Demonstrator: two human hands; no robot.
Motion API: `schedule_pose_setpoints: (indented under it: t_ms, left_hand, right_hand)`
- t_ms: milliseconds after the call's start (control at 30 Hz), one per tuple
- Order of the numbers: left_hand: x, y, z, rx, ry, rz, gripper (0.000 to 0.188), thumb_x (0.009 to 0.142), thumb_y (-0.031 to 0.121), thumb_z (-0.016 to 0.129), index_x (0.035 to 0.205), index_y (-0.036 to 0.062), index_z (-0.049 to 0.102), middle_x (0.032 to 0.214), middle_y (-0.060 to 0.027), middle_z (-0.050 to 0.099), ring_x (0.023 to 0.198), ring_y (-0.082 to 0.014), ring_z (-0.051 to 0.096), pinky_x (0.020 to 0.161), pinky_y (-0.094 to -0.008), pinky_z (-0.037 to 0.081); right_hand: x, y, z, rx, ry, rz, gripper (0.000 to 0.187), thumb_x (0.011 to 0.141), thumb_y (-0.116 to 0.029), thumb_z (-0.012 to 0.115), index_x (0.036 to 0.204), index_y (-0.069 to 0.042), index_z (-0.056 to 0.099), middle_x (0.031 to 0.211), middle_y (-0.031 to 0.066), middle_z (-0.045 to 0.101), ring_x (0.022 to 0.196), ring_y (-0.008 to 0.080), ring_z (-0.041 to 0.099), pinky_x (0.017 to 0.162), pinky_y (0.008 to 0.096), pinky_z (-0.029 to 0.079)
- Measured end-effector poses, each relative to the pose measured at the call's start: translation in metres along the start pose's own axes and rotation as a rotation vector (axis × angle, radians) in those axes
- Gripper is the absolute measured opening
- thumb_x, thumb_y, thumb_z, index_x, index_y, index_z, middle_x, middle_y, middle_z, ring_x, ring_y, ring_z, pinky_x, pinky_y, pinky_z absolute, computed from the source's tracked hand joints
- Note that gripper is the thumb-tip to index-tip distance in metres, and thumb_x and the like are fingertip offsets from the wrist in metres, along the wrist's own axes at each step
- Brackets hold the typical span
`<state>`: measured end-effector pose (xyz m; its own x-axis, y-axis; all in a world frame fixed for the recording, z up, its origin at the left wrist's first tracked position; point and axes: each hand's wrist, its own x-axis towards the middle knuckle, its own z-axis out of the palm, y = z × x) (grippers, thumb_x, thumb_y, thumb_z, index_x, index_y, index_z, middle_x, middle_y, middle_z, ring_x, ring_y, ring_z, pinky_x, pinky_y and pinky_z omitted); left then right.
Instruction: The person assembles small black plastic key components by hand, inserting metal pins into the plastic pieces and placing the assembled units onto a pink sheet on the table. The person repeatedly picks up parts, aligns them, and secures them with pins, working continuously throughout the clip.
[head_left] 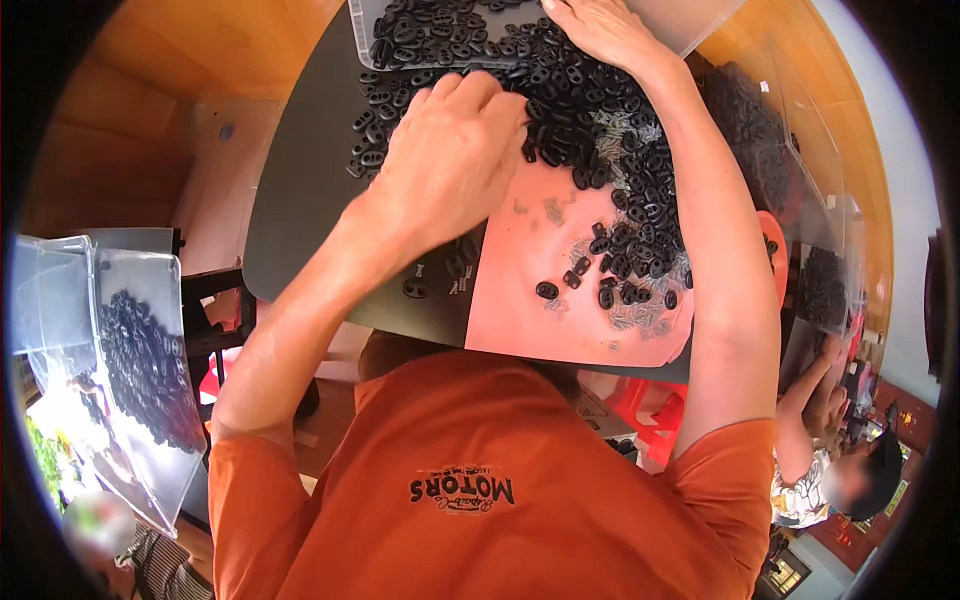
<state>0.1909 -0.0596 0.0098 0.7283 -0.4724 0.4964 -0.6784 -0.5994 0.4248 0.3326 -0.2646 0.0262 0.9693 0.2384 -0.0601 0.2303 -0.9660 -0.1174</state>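
My left hand [450, 150] is over the near left edge of a heap of small black two-holed oval plastic pieces [565, 135]. Its fingers curl down and look closed, but the tips are hidden, so what they hold does not show. Farther off, my right hand [605, 32] reaches across the heap beside a clear plastic tray [362, 35], where more of these pieces lie. The upper picture edge cuts off most of its fingers. Small metal springs [640, 318] lie scattered among loose black pieces on a pink sheet [530, 250].
The dark table [290, 210] has a rounded left edge. Clear bins of black pieces stand to the left [145, 365] and right [825, 280]. A red plastic stool [660, 420] shows below the table. Other people are at the lower left and lower right.
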Motion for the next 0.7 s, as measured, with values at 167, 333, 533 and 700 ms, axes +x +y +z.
schedule_pose_setpoints:
  t_ms: [167,333,533,700]
  left_hand:
    - [0.018,-0.026,0.026,0.111,-0.046,-0.023,0.013,0.084,0.009,0.057,0.092,-0.0003,0.060,0.090,-0.0160,0.057,0.086,-0.0353,0.057,0.076,-0.0423,0.047]
    - [0.020,-0.028,0.031,0.145,-0.071,-0.013,0.017,0.085,0.009,0.057,0.098,0.0001,0.060,0.093,-0.0158,0.058,0.089,-0.0350,0.057,0.080,-0.0417,0.047]
    - [0.012,-0.016,0.026,0.201,-0.023,0.070,0.025,0.083,0.011,0.061,0.106,0.0009,0.060,0.099,-0.0137,0.058,0.095,-0.0317,0.056,0.082,-0.0406,0.045]
    - [0.002,-0.002,0.024,0.269,-0.090,0.096,0.037,0.079,0.018,0.066,0.111,0.0009,0.058,0.111,-0.0136,0.054,0.102,-0.0309,0.052,0.086,-0.0414,0.042]
  right_hand:
    - [-0.022,-0.024,-0.015,0.094,-0.073,-0.051,0.056,0.095,-0.049,0.037,0.125,-0.004,0.051,0.128,0.0238,0.045,0.120,0.0399,0.042,0.103,0.0487,0.032]
    - [-0.032,-0.024,-0.008,-0.025,-0.089,-0.153,0.056,0.095,-0.047,0.041,0.126,-0.002,0.049,0.132,0.0238,0.042,0.122,0.0387,0.041,0.103,0.0495,0.030]
    - [-0.048,-0.029,-0.008,-0.011,-0.014,-0.250,0.052,0.095,-0.042,0.041,0.131,-0.004,0.045,0.132,0.0232,0.043,0.122,0.0385,0.042,0.102,0.0480,0.032]
    - [-0.046,-0.023,0.005,-0.031,0.111,-0.327,0.042,0.095,-0.033,0.042,0.122,-0.003,0.050,0.120,0.0214,0.050,0.112,0.0376,0.048,0.097,0.0482,0.035]
